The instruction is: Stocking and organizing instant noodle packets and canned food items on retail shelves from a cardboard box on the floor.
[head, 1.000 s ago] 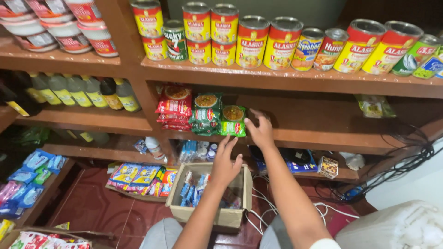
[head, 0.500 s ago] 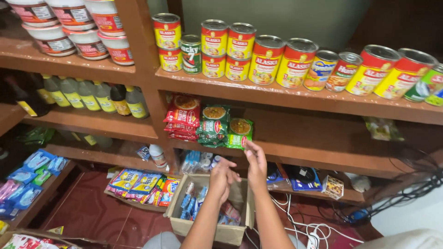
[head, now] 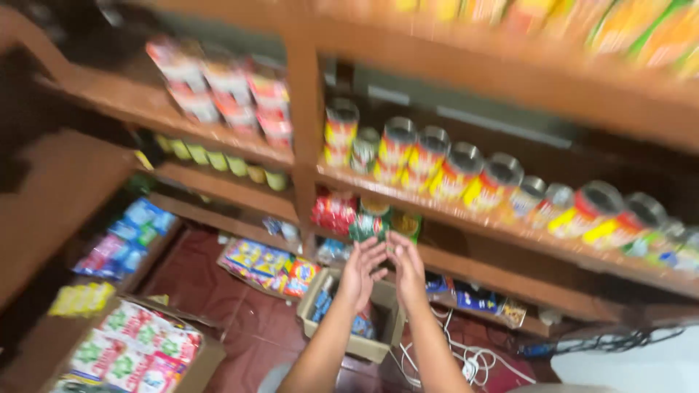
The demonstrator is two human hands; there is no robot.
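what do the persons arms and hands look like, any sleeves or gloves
Both forearms are bare as far as the frame shows: no sleeves, no gloves. The left hand and right hand show no watch, ring or wristband, though the picture is motion-blurred, so small items could be missed.

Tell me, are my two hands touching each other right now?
Cannot tell. In the blurred head view, the left hand and right hand are raised close together above the cardboard box; their fingertips seem to meet, but motion blur hides any contact or gap.
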